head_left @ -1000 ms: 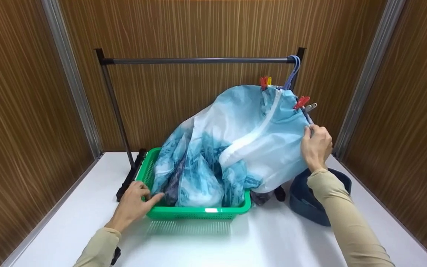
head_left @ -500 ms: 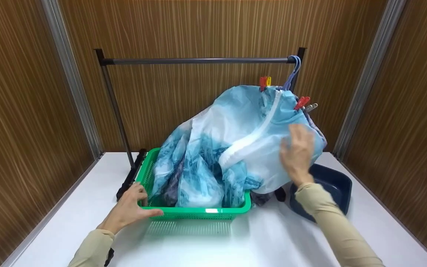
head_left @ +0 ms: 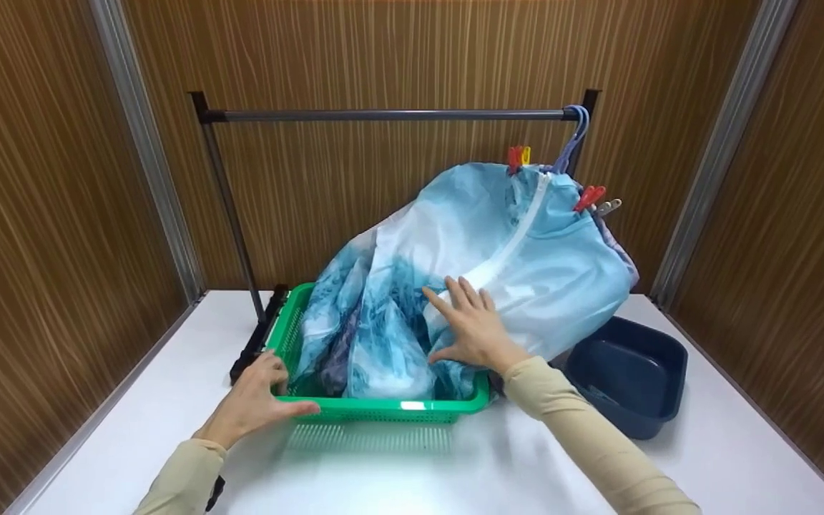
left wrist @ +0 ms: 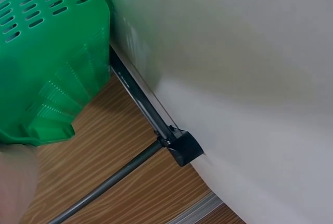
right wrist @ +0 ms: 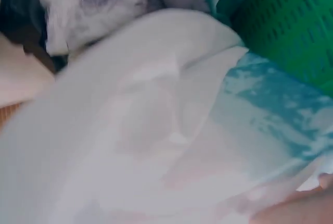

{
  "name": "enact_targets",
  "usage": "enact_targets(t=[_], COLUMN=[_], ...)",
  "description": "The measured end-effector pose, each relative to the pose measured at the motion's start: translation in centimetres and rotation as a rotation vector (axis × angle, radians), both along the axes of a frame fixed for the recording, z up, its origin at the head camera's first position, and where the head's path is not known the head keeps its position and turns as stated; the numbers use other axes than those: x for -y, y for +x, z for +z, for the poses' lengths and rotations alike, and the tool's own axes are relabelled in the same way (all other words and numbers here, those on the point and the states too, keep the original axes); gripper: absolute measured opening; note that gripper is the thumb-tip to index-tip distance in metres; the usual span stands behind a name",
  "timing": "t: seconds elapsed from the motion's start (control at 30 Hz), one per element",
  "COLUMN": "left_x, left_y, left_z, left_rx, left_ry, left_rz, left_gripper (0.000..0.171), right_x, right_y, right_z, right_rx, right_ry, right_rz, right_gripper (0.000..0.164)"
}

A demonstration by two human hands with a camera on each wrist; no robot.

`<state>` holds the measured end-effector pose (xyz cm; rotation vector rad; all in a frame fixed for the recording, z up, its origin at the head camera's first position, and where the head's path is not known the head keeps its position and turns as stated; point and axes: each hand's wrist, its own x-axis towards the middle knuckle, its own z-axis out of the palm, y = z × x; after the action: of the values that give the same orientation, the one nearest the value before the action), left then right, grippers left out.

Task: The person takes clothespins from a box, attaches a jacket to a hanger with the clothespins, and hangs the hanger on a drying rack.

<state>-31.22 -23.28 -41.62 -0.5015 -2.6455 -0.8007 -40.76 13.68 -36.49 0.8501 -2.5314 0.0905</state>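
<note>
A thin blue-and-white zip jacket (head_left: 555,272) hangs from a blue hanger (head_left: 575,136) at the right end of the rack, its lower part bunched in a green plastic basket (head_left: 412,405). My left hand (head_left: 251,400) grips the basket's near left corner, thumb along the front rim and fingers over the left side. In the left wrist view, skin meets the basket rim (left wrist: 31,141). My right hand (head_left: 475,329) spreads its fingers over the jacket's lower front, near the white zipper strip (head_left: 519,236); whether it touches the cloth I cannot tell.
Red clothespins (head_left: 589,198), a yellow clothespin (head_left: 526,155) and a grey clothespin (head_left: 609,207) sit at the jacket's top. The black rack (head_left: 398,114) stands behind. A dark blue basin (head_left: 630,372) lies at right. Wood-grain walls enclose the white table (head_left: 355,479).
My right hand has let go of the jacket's right edge and moved left and down over its front. My left hand's thumb has come down onto the basket's front rim.
</note>
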Motion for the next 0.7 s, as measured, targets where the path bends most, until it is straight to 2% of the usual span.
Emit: enact_targets(t=[0.13, 0.23, 0.33, 0.43, 0.53, 0.7], left_x=[-0.1, -0.2, -0.3, -0.4, -0.3, -0.1], left_y=[0.0, -0.1, -0.1, -0.2, -0.3, -0.2], left_z=[-0.1, -0.3, -0.4, -0.3, -0.2, -0.2], left_rx=[0.012, 0.011, -0.005, -0.031, -0.047, -0.032], left_ry=[0.008, 0.011, 0.009, 0.010, 0.011, 0.003], left_rz=[0.002, 0.000, -0.007, -0.014, -0.012, -0.003], left_gripper=[0.061, 0.062, 0.063, 0.063, 0.064, 0.063], right_x=[0.4, 0.0, -0.5, -0.7, -0.5, -0.1], right_y=[-1.0, -1.9, -2.7, -3.4, -4.1, -5.1], right_z=[-0.4, -0.4, -0.2, 0.0, 0.0, -0.2], right_rx=[0.031, 0.058, 0.090, 0.101, 0.056, -0.079], right_ry=[0.079, 0.046, -0.025, -0.100, -0.153, -0.209], right_rz=[-0.111, -0.201, -0.278, -0.332, -0.347, -0.276], right_gripper=[0.113, 0.107, 0.086, 0.051, 0.024, 0.021])
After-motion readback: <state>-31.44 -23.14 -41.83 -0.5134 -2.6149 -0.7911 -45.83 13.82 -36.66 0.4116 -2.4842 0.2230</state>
